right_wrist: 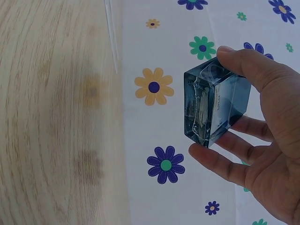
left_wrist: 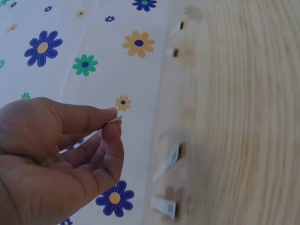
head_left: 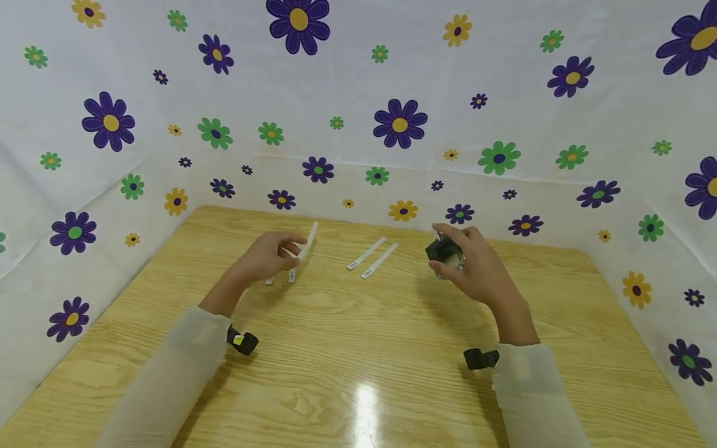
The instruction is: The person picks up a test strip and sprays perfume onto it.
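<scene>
In the head view my left hand (head_left: 269, 258), at the left, pinches a thin white paper test strip (head_left: 311, 233) between thumb and index finger. The left wrist view shows that strip (left_wrist: 115, 119) almost edge-on at the fingertips. Below the hand, partly hidden by it, lie labelled strips (head_left: 292, 275) on the table. My right hand (head_left: 476, 261) grips a blue glass perfume bottle (head_left: 448, 254) above the table's far right part. Seen from the right wrist, the rectangular bottle (right_wrist: 218, 103) sits between thumb and fingers, with a pale label visible through the glass.
Two more white strips (head_left: 366, 253) with small printed labels lie side by side on the wooden table (head_left: 313, 348), between the hands. A white cloth (head_left: 358, 87) with printed flowers stands behind the table and along both sides.
</scene>
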A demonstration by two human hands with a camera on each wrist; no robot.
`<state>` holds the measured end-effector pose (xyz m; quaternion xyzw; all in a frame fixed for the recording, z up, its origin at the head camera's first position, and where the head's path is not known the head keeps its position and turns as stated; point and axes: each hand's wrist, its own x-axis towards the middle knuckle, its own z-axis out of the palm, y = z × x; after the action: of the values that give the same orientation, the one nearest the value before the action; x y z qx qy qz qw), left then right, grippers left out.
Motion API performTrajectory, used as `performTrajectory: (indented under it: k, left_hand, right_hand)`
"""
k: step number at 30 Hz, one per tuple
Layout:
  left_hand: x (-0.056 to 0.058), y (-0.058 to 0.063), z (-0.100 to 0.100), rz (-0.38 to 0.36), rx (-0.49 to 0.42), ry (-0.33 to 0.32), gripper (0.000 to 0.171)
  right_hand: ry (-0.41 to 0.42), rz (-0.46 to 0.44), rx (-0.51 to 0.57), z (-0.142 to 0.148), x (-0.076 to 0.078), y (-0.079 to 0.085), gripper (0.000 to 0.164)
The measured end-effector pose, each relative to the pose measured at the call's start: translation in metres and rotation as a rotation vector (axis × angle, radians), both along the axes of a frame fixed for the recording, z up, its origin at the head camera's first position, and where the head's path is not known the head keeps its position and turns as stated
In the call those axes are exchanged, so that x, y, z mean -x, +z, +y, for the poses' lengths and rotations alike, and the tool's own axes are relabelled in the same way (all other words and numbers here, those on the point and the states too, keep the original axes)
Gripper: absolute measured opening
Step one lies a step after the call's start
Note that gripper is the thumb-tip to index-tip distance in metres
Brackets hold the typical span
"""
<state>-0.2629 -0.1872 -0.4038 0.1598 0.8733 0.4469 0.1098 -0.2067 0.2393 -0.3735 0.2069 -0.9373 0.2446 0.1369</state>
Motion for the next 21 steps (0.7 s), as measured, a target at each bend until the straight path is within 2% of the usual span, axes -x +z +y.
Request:
performTrajectory:
  k: [6, 17, 21]
  left_hand:
    - [-0.002, 0.001, 0.02, 0.029, 0.008, -0.029, 0.046]
    - [-0.001, 0.001, 0.058, 0.057, -0.033, -0.105, 0.046]
    - [-0.001, 0.004, 0.071, 0.046, -0.045, -0.127, 0.045]
  right_hand:
    - [0.002, 0.007, 0.004, 0.0, 0.0, 0.0, 0.07]
    - [0.014, 0.011, 0.007, 0.001, 0.0, 0.001, 0.07]
    - [0.011, 0.008, 0.006, 0.001, 0.0, 0.001, 0.07]
